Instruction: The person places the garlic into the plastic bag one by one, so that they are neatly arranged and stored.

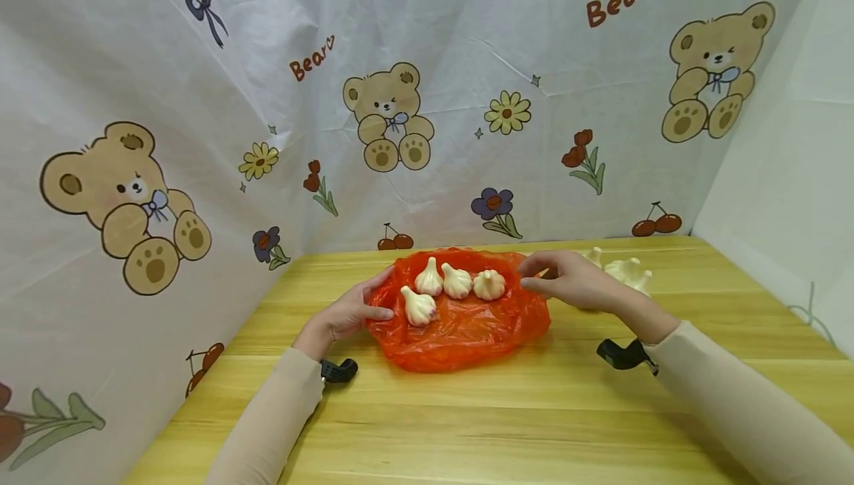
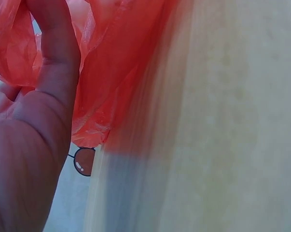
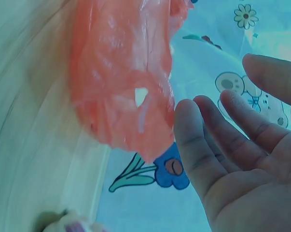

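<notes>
From here I see the left hand gripping a translucent red plastic bag's left edge, four cream-white garlic bulbs inside; the right hand hovers by its right rim, thumb and fingers apart, holding nothing.

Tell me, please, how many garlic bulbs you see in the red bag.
4 bulbs: one near the left hand, three in a row behind it; the bag may hide more.

White bear-print curtain, pale wall at right; wood-grain table, thin cord near its right edge
</notes>
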